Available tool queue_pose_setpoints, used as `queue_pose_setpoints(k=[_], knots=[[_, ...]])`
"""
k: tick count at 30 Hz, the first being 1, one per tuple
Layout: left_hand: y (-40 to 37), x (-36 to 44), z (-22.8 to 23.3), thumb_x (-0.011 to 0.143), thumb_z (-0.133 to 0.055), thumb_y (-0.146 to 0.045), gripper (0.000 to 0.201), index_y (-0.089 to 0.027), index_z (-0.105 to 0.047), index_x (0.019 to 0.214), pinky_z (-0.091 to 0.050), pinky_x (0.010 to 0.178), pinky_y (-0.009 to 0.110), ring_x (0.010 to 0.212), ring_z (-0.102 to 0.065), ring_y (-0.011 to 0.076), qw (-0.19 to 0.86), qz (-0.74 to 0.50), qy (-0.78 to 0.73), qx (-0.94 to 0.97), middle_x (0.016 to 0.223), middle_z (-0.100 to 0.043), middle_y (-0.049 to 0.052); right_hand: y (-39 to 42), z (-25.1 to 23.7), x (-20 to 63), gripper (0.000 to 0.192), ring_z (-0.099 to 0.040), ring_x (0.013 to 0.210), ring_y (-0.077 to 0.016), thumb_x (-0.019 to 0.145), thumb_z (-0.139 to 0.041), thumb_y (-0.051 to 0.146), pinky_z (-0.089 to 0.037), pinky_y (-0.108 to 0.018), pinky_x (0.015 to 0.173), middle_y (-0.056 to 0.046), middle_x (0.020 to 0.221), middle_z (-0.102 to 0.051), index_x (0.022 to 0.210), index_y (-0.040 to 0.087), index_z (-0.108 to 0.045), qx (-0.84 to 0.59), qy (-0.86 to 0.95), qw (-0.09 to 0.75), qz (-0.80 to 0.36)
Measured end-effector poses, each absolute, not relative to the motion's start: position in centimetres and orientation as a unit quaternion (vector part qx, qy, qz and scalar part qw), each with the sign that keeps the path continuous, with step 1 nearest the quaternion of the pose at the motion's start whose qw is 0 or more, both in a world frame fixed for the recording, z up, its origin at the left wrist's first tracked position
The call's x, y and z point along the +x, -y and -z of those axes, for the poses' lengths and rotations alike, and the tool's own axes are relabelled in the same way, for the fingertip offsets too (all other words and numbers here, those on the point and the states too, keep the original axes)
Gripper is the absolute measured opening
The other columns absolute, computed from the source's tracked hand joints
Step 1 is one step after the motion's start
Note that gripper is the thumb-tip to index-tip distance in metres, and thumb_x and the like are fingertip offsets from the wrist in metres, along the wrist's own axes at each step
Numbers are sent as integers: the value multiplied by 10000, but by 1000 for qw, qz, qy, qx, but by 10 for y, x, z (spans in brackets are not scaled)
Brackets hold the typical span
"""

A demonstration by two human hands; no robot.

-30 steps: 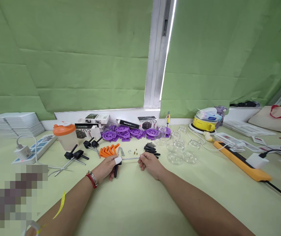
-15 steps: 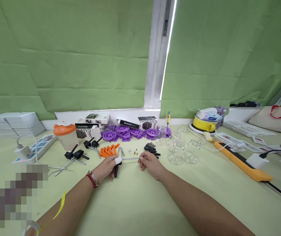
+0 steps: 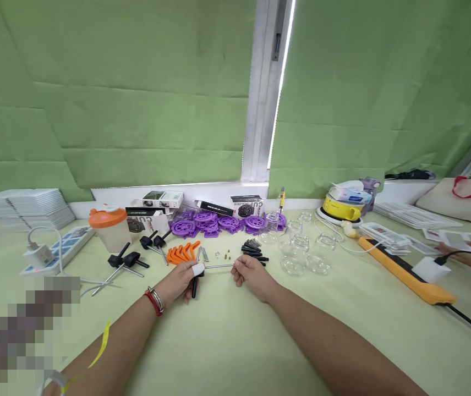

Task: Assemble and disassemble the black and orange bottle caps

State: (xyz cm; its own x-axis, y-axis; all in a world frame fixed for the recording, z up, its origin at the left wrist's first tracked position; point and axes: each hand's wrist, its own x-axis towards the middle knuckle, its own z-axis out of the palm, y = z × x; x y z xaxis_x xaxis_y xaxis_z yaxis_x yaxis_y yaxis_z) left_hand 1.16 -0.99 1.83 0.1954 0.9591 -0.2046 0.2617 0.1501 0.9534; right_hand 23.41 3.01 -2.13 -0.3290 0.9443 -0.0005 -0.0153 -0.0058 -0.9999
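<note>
Metal rod [image 3: 219,266], thin, silver: roughly horizontal.
Left hand [image 3: 180,279]: gripping black bar-handled fitting [image 3: 195,286].
Right hand [image 3: 252,275]: pinching rod's right end.

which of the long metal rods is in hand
The rod held between the left hand and the right hand. The other long rods lie on the table, left of the orange pieces.

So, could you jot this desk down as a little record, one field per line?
Left hand: holds a black part
Right hand: pinches the end of a metal rod
Between hands: the rod, crosswise
Beyond: orange pieces, purple wheel-shaped parts, slim black pieces
To the right: clear jars
Far right: another person's hand, near an orange power strip
</note>
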Motion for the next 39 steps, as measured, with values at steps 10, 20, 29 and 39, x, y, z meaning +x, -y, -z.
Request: queue_pose_setpoints(k=[10, 20, 29, 39], knots=[[9, 10, -16, 751, -531, -599, 403, -202, -458, 751, -360, 300, 210, 331, -415, 94, 536, -339, -531, 562, 501, -504, -59, -30, 22, 235, 325, -538, 535, -107, 775, -607, 489, -438, -276, 536, -15, 710, -607, 793, 174, -529, -391, 563, 424, -592], [10, 12, -18, 754, -530, -595, 396, -205, -457, 744, -339, 305, 209, 332, -419, 96, 539, -338, -535, 557, 504, -506, -50, -28, 20, 236, 281, -535, 540, -105, 761, -638, 437, -439, -274, 537, -5, 724, -606, 783, 188, -511, -381, 572, 426, -588], [7, 10, -14, 761, -522, -584, 388, -203, -456, 765, -354, 295, 206, 333, -415, 93, 540, -337, -532, 558, 520, -516, -56, -32, 24, 235, 335, -529, 509, -111, 791, -587, 500, -430, -285, 558, -3, 626, -589, 731, 176, -531, -399, 578, 411, -581], [10, 12, -19, 753, -526, -585, 393, -204, -433, 728, -348, 292, 203, 328, -407, 91, 534, -338, -533, 562, 494, -494, -65, -29, 19, 234, 345, -525, 511, -106, 790, -580, 500, -430, -282, 545, -12, 646, -588, 726, 166, -528, -403, 564, 413, -591]])
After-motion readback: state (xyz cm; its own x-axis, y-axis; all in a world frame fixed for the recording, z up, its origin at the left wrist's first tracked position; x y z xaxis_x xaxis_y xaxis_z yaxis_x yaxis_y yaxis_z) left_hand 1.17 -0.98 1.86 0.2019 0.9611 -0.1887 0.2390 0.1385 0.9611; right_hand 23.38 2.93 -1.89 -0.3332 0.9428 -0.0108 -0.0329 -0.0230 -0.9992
